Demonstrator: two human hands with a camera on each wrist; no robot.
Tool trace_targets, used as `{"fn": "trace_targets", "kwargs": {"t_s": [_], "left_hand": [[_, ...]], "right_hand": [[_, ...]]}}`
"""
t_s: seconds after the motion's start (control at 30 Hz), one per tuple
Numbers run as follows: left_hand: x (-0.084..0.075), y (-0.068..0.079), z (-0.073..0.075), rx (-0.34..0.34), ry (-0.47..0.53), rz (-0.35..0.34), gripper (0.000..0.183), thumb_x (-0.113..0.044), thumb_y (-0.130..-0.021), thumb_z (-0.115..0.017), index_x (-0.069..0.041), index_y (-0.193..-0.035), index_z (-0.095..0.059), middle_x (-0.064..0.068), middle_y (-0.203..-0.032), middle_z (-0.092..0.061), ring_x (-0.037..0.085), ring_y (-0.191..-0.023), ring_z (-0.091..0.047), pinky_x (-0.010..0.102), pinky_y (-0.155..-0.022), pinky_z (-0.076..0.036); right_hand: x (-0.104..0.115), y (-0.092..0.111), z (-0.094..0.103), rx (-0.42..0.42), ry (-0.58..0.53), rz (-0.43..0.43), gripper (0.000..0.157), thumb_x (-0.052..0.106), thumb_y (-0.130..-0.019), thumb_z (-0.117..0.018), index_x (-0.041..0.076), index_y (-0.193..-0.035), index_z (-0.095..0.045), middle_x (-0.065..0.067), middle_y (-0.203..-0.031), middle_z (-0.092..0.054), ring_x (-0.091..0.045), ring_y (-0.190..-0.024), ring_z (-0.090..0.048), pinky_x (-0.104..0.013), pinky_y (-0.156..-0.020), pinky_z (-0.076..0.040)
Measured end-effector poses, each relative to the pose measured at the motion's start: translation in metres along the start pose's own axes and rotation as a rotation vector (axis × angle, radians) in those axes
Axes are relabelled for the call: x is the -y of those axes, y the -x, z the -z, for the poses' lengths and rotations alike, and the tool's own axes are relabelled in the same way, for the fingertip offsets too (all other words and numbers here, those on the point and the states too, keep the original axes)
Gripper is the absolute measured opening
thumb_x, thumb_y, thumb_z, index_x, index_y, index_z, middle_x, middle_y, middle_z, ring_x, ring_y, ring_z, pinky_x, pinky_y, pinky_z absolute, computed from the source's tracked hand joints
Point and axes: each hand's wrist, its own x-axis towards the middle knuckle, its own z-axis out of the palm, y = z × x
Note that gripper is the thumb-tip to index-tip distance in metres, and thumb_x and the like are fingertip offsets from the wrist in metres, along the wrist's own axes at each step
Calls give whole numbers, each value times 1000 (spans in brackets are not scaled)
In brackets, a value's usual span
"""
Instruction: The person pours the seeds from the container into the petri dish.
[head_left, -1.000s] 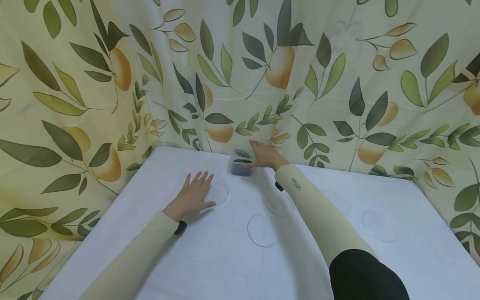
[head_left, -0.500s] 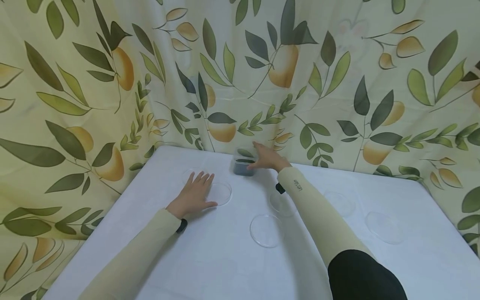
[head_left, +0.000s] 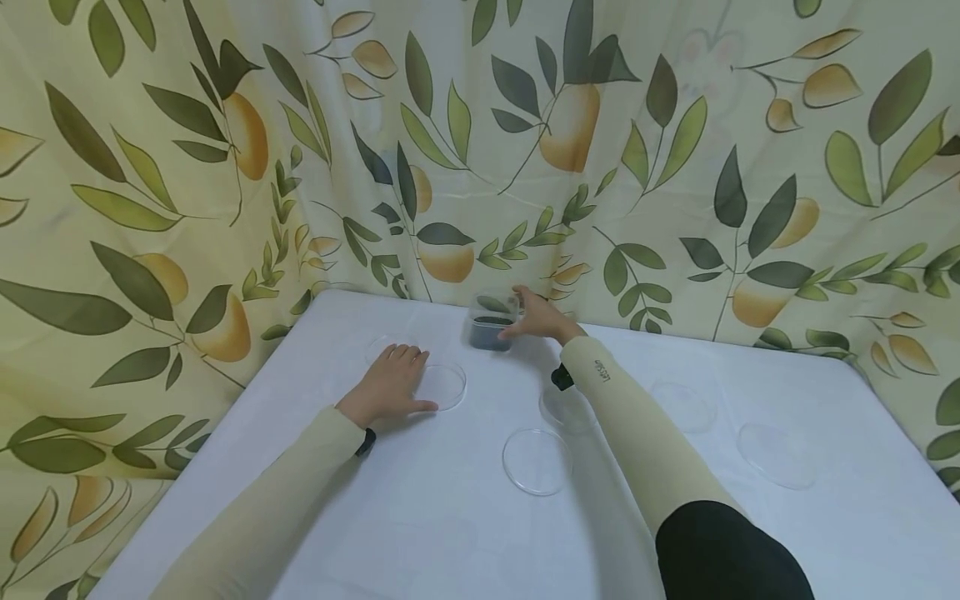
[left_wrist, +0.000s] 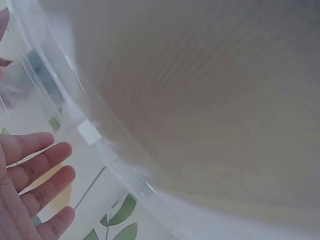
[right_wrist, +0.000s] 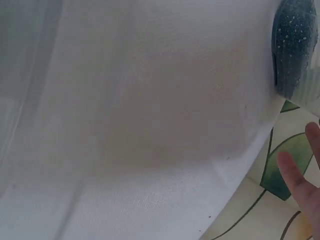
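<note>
In the head view, my left hand (head_left: pixel 386 383) is over the left side of the table, fingers bent a little, partly covering a clear round dish (head_left: pixel 455 403). The left wrist view shows its fingers (left_wrist: pixel 47 172) apart and slightly bent, beside clear plastic edges. At the back of the table stands a small clear box (head_left: pixel 491 332) with dark contents. My right hand (head_left: pixel 542 317) is at the box's right side, thumb by its front and a finger raised behind. In the right wrist view, the box (right_wrist: pixel 296 47) shows water drops, and extended fingers (right_wrist: pixel 295 180) lie near its corner.
A fainter clear dish (head_left: pixel 372 348) lies beyond my left hand. Several more clear round dishes lie at the middle and right, including one near the front (head_left: pixel 508 475) and one far right (head_left: pixel 776 457). A patterned curtain (head_left: pixel 637 200) hangs behind the white table (head_left: pixel 420 517).
My left hand's spread fingers have bent down. My right fingertips have drawn slightly away from the box, which stays in place. The head view has shifted a little.
</note>
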Motion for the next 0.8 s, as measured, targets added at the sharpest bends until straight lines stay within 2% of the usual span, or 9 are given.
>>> {"fn": "trace_targets", "kwargs": {"t_s": [0.53,0.7,0.8], "left_hand": [[2,-5,-1,18,13,15,91,-69,-75,-60,3,-130,-49,18,-132,-50,33,-125,-44,48,-111,-29],[1,-5,-2,31,17,12,93,-69,-75,-60,3,-131,-49,18,-133,-49,33,-127,-42,49,-111,-29],[1,-4,-1,32,24,12,92,-68,-75,-61,4,-131,-49,19,-133,-49,33,-127,-42,49,-112,-28]], "right_hand": [[-3,-2,2,86,-172,-54,89,25,-74,-79,2,-141,-26,-20,-148,-29,-35,-138,-28,-50,-114,-25],[-4,-2,2,124,-234,-76,90,20,-74,-79,3,-142,-24,-18,-150,-26,-36,-140,-24,-50,-114,-24],[-4,-2,1,135,-223,-68,88,18,-73,-79,3,-141,-26,-19,-149,-28,-37,-139,-26,-50,-113,-25]]}}
